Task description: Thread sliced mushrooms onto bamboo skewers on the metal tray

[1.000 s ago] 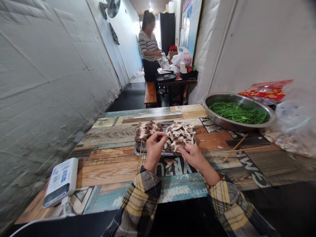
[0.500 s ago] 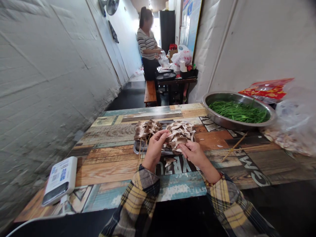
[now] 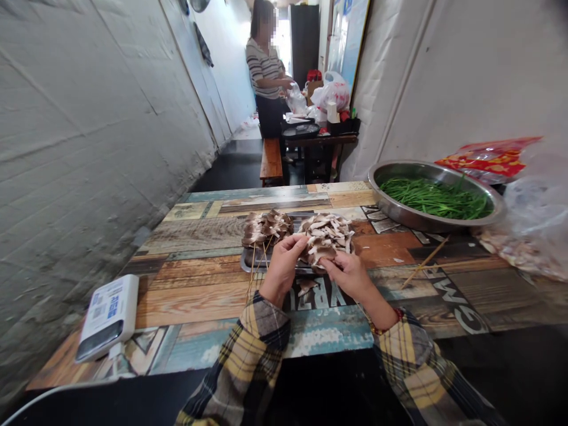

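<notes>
My left hand (image 3: 281, 269) grips thin bamboo skewers (image 3: 254, 272) whose lower ends hang below it. Their upper parts run into a cluster of threaded oyster mushroom pieces (image 3: 266, 228). My right hand (image 3: 348, 275) pinches a mushroom piece at the near edge of a heap of sliced mushrooms (image 3: 326, 236). Both lie on a steel tray (image 3: 251, 260), which my hands partly hide. A single mushroom piece (image 3: 306, 286) lies on the table just below the tray.
The wood-print table (image 3: 190, 296) holds a steel bowl of green chives (image 3: 437, 198), plastic bags, a loose skewer (image 3: 426, 263) and a white power bank (image 3: 109, 316). A wall runs along the left. Further back, a co-worker (image 3: 266, 71) stands at another table.
The whole view has tilted slightly upward, so the table sits higher in the frame. My hands stay over the tray, with small finger shifts at the mushrooms.
</notes>
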Demonstrator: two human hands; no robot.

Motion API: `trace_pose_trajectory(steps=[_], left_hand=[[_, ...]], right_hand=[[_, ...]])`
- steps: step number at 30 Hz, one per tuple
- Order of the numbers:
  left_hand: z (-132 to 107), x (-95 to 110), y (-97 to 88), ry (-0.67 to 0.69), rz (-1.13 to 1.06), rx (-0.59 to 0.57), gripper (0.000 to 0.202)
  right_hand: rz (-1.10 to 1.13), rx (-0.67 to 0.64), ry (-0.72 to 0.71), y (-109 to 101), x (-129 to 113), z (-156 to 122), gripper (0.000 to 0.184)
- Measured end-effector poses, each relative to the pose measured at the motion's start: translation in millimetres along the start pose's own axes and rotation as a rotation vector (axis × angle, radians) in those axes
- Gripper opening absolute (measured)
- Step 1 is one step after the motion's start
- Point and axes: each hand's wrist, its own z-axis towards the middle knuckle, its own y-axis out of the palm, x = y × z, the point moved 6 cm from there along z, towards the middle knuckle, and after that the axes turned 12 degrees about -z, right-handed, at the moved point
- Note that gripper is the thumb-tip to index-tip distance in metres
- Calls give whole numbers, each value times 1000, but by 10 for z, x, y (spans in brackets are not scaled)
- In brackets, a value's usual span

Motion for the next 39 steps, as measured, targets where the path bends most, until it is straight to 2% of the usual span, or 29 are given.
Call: trace_pose_trajectory(steps=[6,16,20,23,27,31,36,39], left_hand=[[-27,-23,35,-17,33,-40,25],[-47,-52,96,-18,175,-119,26],[-20,92,27,103,220,-52,24],[-3,177,-24,172,378,-16,22],[15,170,11,228,654,-122,17],[-6,127,105,370,890,-278,8],[-128,-25,306,439,1126,-544,19],[-194,-109,400,457,1184,-649,19]], right_hand=[[-37,49,-3,-11,3,-11,30],[27,35,11,-37,-14,-8,32],[152,63,106,-41,109,0,30],[311,136,200,-79,251,4,30],[395,210,278,-142,360,14,34],[393,233,301,-173,373,18,34],[408,221,283,-164,344,25,34],[410,217,288,-155,340,31,35]])
